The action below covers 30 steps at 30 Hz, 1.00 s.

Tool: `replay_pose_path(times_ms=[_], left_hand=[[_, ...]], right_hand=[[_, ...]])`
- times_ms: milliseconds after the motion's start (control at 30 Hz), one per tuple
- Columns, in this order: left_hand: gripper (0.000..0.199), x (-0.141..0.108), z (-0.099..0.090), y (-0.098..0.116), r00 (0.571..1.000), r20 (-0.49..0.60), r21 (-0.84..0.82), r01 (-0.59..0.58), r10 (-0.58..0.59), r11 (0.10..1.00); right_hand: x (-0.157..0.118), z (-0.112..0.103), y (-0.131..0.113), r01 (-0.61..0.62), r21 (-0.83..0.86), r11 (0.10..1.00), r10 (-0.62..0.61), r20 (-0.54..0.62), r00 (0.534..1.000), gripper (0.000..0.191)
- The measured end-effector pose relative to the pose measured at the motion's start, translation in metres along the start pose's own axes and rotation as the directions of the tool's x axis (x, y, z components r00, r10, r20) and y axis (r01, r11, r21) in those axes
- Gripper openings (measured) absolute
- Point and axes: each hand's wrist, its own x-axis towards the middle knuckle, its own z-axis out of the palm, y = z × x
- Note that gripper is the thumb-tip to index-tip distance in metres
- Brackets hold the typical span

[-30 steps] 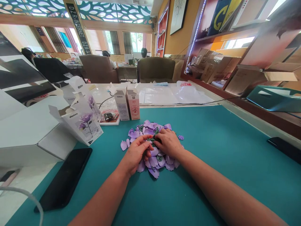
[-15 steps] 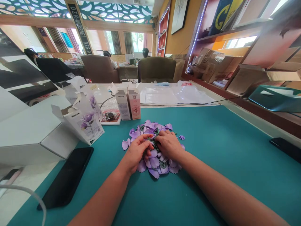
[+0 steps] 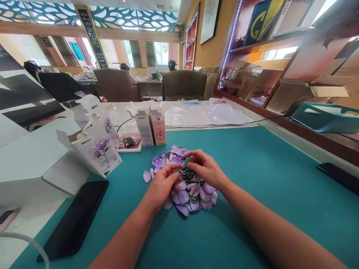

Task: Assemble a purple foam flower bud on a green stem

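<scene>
While left hand (image 3: pixel 162 186), right hand (image 3: pixel 206 168) touch one petal pile (image 3: pixel 193 196), fingers (image 3: pixel 171 176) curled, hold unclear

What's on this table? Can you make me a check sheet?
Surface: teal mat on a white table.
Job's things: purple petals in a pile, with green stems in it.
Clutter: black phone, flower box, two small boxes.
Grippers: left hand and right hand, fingers among the stems.
Cables: white cable at the near left corner.
Surroundings: armchairs, shelves with cardboard.
</scene>
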Motion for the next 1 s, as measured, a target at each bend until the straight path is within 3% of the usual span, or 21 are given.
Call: replay_pose_path(times_ms=[167,333,733,1000], left_hand=[[0.032,-0.0008,0.0006,0.0020,1.000,0.003,0.026,-0.011,0.011,1.000],[0.028,0.0000,0.0005,-0.0001,1.000,0.017,0.057,-0.020,0.019,0.998],[0.032,-0.0017,0.0023,-0.0002,0.999,0.040,0.093,-0.031,0.028,0.995],[0.027,-0.0002,0.0011,-0.0053,0.997,0.076,0.166,-0.039,0.027,0.985]], right_hand=[[0.0000,0.0018,-0.0052,-0.062,0.252,0.966,0.072,-0.029,0.997,0.021],[0.0007,0.0010,-0.0065,-0.100,0.351,0.931,0.123,-0.043,0.992,0.025],[0.0005,0.0014,-0.0073,-0.091,0.377,0.922,0.131,-0.080,0.988,0.030],[-0.0017,0.0008,-0.0092,-0.050,0.316,0.947,0.065,-0.038,0.997,0.028]])
